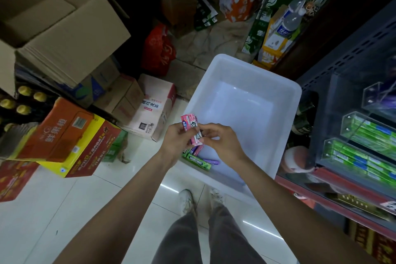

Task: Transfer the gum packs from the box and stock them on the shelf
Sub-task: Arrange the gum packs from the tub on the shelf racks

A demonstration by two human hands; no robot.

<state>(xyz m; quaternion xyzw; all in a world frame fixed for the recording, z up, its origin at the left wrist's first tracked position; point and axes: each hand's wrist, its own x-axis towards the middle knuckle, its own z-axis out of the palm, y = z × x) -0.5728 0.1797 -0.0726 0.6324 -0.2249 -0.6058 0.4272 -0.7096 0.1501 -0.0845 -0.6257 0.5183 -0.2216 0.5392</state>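
A white plastic box (246, 96) is seen on pale floor tiles (64, 210) amid stacked cartons (64, 135). Pink gum packs (192, 128) are pinched between the curled fingers of the left hand (177, 139) and right hand (222, 141).

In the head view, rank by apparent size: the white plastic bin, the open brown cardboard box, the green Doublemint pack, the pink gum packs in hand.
1. Open brown cardboard box, though nearer the camera.
2. White plastic bin.
3-4. Green Doublemint pack and pink gum packs: alike.

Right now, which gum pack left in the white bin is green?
The Doublemint pack lying at the white bin's near corner; the loose pack beside it is purple.
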